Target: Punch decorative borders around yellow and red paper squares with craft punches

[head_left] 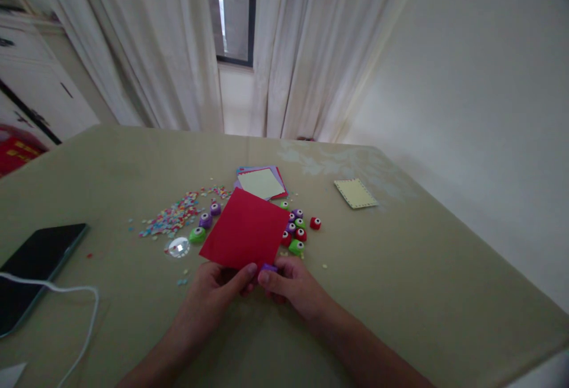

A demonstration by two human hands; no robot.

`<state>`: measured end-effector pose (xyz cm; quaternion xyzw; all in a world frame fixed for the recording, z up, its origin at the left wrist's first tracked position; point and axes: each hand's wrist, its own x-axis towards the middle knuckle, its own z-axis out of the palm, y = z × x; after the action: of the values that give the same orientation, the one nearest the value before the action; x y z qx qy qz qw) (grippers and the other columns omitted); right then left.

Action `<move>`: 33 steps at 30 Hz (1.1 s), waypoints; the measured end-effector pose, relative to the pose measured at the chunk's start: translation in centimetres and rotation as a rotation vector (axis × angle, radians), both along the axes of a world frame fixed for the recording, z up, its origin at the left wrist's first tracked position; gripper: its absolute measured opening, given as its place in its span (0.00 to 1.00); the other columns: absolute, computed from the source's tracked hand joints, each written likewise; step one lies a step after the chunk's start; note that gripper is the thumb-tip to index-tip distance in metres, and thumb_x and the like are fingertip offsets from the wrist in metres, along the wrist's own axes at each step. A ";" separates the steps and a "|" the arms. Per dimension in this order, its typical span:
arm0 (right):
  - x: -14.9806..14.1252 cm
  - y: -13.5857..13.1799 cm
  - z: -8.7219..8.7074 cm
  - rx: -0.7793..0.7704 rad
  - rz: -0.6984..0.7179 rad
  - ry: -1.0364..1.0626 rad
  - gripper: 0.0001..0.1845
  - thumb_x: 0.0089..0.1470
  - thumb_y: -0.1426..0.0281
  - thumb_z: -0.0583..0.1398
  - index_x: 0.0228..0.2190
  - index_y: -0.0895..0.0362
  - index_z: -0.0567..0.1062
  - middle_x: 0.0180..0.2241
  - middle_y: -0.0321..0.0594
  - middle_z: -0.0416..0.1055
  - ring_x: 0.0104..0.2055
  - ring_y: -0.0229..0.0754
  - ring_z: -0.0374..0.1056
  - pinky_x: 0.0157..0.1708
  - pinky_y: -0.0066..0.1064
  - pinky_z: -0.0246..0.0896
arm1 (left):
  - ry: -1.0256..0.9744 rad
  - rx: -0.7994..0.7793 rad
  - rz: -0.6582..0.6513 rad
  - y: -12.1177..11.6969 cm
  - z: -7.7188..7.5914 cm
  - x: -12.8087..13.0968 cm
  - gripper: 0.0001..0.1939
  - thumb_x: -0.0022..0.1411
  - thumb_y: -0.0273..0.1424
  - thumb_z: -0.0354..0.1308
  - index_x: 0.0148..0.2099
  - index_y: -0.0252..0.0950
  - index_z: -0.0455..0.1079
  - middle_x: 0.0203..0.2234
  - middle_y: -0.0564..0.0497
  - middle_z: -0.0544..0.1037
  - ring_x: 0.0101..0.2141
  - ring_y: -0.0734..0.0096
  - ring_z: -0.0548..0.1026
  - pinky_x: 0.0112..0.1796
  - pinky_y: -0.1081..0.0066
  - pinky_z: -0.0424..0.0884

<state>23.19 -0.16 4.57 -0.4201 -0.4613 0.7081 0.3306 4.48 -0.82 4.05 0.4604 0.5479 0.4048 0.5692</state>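
My left hand (221, 284) pinches the lower edge of a square red sheet of paper (249, 228), thumb on top. A small purple craft punch (268, 268) sits between the fingers of my right hand (292, 284), at the paper's lower right corner. Whether the paper is inside the punch's slot, I cannot tell. Behind the sheet's right side stand several punches with eye faces, among them a green punch (296, 247) and a red punch (315, 223). To its left are a purple punch (205, 220) and a green punch (197, 234). The sheet hides part of the table.
Colourful paper confetti (175, 216) is scattered at the left, near a clear round disc (179, 247). A stack of paper squares (262, 183) lies behind, and a pale yellow square with notched edges (355, 193) to the right. A phone (40, 269) and white cable (95, 311) lie left.
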 end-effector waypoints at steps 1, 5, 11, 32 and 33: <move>0.0 0.0 0.0 0.002 0.004 -0.001 0.34 0.43 0.38 0.73 0.30 0.59 0.82 0.25 0.35 0.71 0.24 0.34 0.53 0.26 0.29 0.44 | -0.001 -0.002 -0.002 0.0 0.0 0.0 0.20 0.53 0.49 0.72 0.26 0.37 0.79 0.21 0.48 0.82 0.24 0.65 0.77 0.27 0.71 0.69; 0.0 -0.1 0.0 0.016 0.007 -0.013 0.34 0.45 0.39 0.72 0.30 0.59 0.83 0.25 0.36 0.72 0.25 0.35 0.54 0.26 0.29 0.46 | -0.001 0.008 -0.007 0.1 0.3 0.1 0.20 0.52 0.49 0.72 0.26 0.37 0.79 0.20 0.49 0.81 0.24 0.65 0.76 0.27 0.71 0.69; -0.2 -0.1 0.0 0.041 -0.013 0.027 0.29 0.49 0.43 0.72 0.30 0.59 0.84 0.30 0.40 0.78 0.28 0.37 0.61 0.30 0.30 0.54 | -0.020 -0.018 -0.025 -0.1 -0.2 0.1 0.23 0.53 0.53 0.72 0.29 0.35 0.81 0.23 0.47 0.83 0.26 0.62 0.79 0.28 0.70 0.71; 0.4 -0.1 -0.1 0.064 -0.021 -0.023 0.27 0.47 0.47 0.75 0.31 0.58 0.80 0.26 0.32 0.68 0.27 0.36 0.59 0.28 0.28 0.52 | 0.074 0.010 0.208 -0.1 0.9 -0.5 0.25 0.50 0.55 0.71 0.20 0.38 0.76 0.20 0.47 0.81 0.24 0.62 0.77 0.28 0.69 0.71; 0.4 -0.2 0.0 0.097 -0.031 -0.085 0.26 0.46 0.49 0.76 0.33 0.57 0.79 0.27 0.31 0.68 0.27 0.36 0.59 0.28 0.28 0.52 | 0.086 0.029 0.250 0.0 1.0 -0.7 0.26 0.50 0.55 0.71 0.19 0.38 0.75 0.19 0.47 0.81 0.24 0.62 0.77 0.29 0.69 0.71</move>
<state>23.61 -0.34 4.54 -0.4404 -0.5020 0.6613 0.3416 3.73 -0.86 5.03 0.4138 0.6189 0.4602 0.4837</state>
